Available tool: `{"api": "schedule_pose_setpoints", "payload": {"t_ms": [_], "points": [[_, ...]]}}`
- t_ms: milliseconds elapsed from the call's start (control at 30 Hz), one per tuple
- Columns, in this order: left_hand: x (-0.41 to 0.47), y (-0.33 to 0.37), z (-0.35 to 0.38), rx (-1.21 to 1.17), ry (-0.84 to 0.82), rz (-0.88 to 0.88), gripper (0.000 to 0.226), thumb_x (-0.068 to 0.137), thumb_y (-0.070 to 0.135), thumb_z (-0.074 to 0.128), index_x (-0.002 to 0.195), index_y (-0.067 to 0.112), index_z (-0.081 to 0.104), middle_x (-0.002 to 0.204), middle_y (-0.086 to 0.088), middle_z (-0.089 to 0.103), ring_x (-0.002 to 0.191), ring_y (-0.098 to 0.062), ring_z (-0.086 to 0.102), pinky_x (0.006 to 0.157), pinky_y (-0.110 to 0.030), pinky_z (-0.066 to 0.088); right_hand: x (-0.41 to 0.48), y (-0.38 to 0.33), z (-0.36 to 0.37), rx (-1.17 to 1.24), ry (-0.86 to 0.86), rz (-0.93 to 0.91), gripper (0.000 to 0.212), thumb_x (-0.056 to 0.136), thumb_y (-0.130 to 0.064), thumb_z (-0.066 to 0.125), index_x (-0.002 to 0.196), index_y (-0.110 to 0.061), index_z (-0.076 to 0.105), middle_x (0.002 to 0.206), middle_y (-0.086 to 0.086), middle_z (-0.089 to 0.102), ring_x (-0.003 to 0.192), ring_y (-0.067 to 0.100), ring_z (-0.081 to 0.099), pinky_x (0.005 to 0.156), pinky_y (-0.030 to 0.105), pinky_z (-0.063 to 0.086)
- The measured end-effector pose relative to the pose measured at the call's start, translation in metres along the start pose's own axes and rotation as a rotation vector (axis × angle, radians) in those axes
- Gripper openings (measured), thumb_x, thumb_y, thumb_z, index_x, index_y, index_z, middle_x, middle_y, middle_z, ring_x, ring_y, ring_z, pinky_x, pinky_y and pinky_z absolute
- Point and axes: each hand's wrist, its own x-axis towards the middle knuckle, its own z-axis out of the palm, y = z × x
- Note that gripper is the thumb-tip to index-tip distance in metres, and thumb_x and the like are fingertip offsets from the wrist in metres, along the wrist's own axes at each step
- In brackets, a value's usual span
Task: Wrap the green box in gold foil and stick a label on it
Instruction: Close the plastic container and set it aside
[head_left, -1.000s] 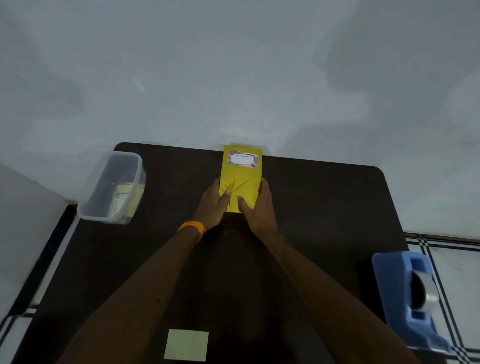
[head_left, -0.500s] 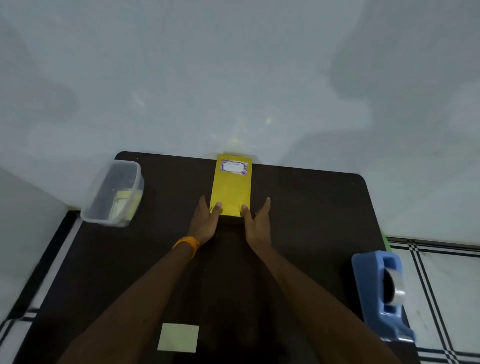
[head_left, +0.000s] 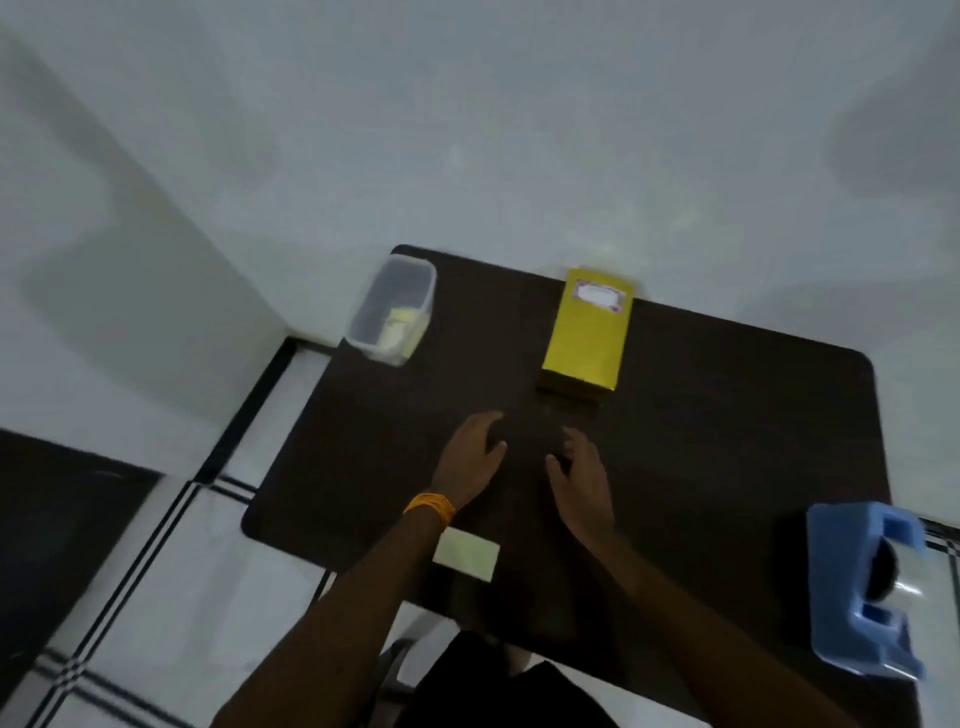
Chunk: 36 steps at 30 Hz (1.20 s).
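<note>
Both hands have come off the parcel and drawn back toward the body, and the view has swung left. The job looks all but done, I'd say: foil on, label on, nothing obvious left beyond a last check.

Nearest us, a pale green rectangular slip of paper (head_left: 466, 557) lies by the near edge of the dark brown table (head_left: 727, 415), just beside the left forearm. A blue plastic tape dispenser (head_left: 862, 587) sits at the near right corner.

The left hand (head_left: 470, 457), with an orange wristband (head_left: 430, 506), has its fingers relaxed and loosely bent, grasping nothing. The right hand (head_left: 579, 480), just beside it, is equally slack and empty. Whether either palm touches the tabletop I cannot tell.

Beyond the fingertips, clear of both hands, the box (head_left: 587, 338) lies flat at the middle of the far edge, covered in gold foil with no green showing. A white label with a purple border (head_left: 597, 296) is stuck at the far end of its top face. At the far left corner stands a clear plastic tub (head_left: 392, 312) with yellowish papers inside.
</note>
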Motion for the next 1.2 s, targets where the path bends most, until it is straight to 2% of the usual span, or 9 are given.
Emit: {"api": "schedule_pose_setpoints", "payload": {"t_ms": [167, 367, 500, 633, 733, 800, 900, 1033, 1200], "points": [[-0.055, -0.050, -0.016, 0.078, -0.047, -0.004, 0.045, 0.090, 0.010, 0.064, 0.134, 0.016, 0.057, 0.134, -0.003, 0.052, 0.122, -0.018, 0.053, 0.106, -0.033, 0.044, -0.040, 0.001, 0.040, -0.121, -0.139, -0.129, 0.043, 0.100, -0.024, 0.056, 0.141, -0.016, 0.048, 0.139, 0.003, 0.052, 0.129, 0.020, 0.049, 0.107, 0.034, 0.042], [-0.098, -0.075, -0.002, 0.143, -0.128, 0.005, 0.053, 0.083, 0.016, 0.069, 0.135, 0.017, 0.058, 0.135, -0.004, 0.049, 0.124, -0.019, 0.045, 0.107, -0.028, 0.037, -0.075, -0.010, 0.066, -0.233, -0.214, -0.216, 0.041, 0.096, -0.028, 0.061, 0.136, -0.016, 0.056, 0.134, 0.001, 0.055, 0.123, 0.014, 0.049, 0.097, 0.019, 0.035], [-0.112, -0.078, 0.003, 0.195, -0.127, 0.082, 0.046, 0.087, 0.019, 0.071, 0.131, 0.011, 0.063, 0.140, -0.014, 0.049, 0.129, -0.027, 0.043, 0.106, -0.027, 0.030, -0.090, -0.007, 0.071, -0.357, -0.252, -0.295, 0.047, 0.091, -0.033, 0.067, 0.133, -0.014, 0.058, 0.131, 0.003, 0.055, 0.119, 0.017, 0.050, 0.095, 0.020, 0.039], [-0.112, -0.084, 0.007, 0.266, -0.121, 0.077, 0.037, 0.091, 0.016, 0.065, 0.128, 0.013, 0.064, 0.142, -0.008, 0.047, 0.131, -0.022, 0.043, 0.111, -0.030, 0.032, -0.101, -0.002, 0.069, -0.476, -0.281, -0.314, 0.047, 0.094, -0.029, 0.062, 0.139, -0.019, 0.053, 0.137, -0.001, 0.047, 0.126, 0.013, 0.042, 0.097, 0.023, 0.045], [-0.104, -0.079, 0.010, 0.290, -0.121, 0.073, 0.025, 0.093, 0.018, 0.061, 0.117, 0.012, 0.067, 0.128, -0.004, 0.054, 0.115, -0.016, 0.054, 0.104, -0.028, 0.043, -0.100, -0.001, 0.071, -0.499, -0.253, -0.326, 0.036, 0.097, -0.022, 0.059, 0.132, -0.019, 0.059, 0.127, -0.002, 0.053, 0.117, 0.013, 0.047, 0.087, 0.025, 0.049], [-0.101, -0.072, 0.013, 0.284, -0.103, 0.082, 0.017, 0.095, 0.016, 0.058, 0.106, 0.010, 0.069, 0.114, -0.004, 0.060, 0.100, -0.015, 0.058, 0.095, -0.032, 0.049, -0.097, -0.002, 0.074, -0.502, -0.213, -0.334, 0.023, 0.095, -0.019, 0.061, 0.118, -0.019, 0.067, 0.113, -0.001, 0.060, 0.105, 0.014, 0.055, 0.079, 0.023, 0.049], [-0.097, -0.069, 0.017, 0.209, -0.030, 0.046, 0.011, 0.092, 0.012, 0.060, 0.095, 0.010, 0.071, 0.100, -0.005, 0.064, 0.090, -0.016, 0.059, 0.087, -0.034, 0.052, -0.090, -0.004, 0.076, -0.438, -0.170, -0.296, 0.010, 0.096, -0.017, 0.060, 0.100, -0.019, 0.069, 0.098, -0.002, 0.066, 0.089, 0.013, 0.062, 0.077, 0.024, 0.050], [-0.087, -0.058, 0.020, 0.030, -0.060, -0.042, 0.009, 0.088, 0.012, 0.070, 0.096, 0.015, 0.073, 0.097, 0.001, 0.067, 0.088, -0.011, 0.063, 0.085, -0.031, 0.055, -0.077, -0.009, 0.069, -0.180, -0.104, -0.139, 0.021, 0.094, -0.006, 0.056, 0.097, -0.020, 0.070, 0.095, -0.006, 0.066, 0.083, 0.006, 0.060, 0.072, 0.015, 0.046], [-0.072, -0.021, 0.020, -0.307, -0.088, -0.124, 0.011, 0.089, 0.015, 0.069, 0.098, 0.011, 0.074, 0.091, 0.002, 0.071, 0.080, -0.001, 0.067, 0.072, -0.015, 0.055, -0.055, -0.022, 0.040, 0.048, -0.044, 0.121, 0.023, 0.087, -0.002, 0.061, 0.085, -0.022, 0.072, 0.086, -0.006, 0.069, 0.083, 0.008, 0.066, 0.077, 0.026, 0.056]]}}
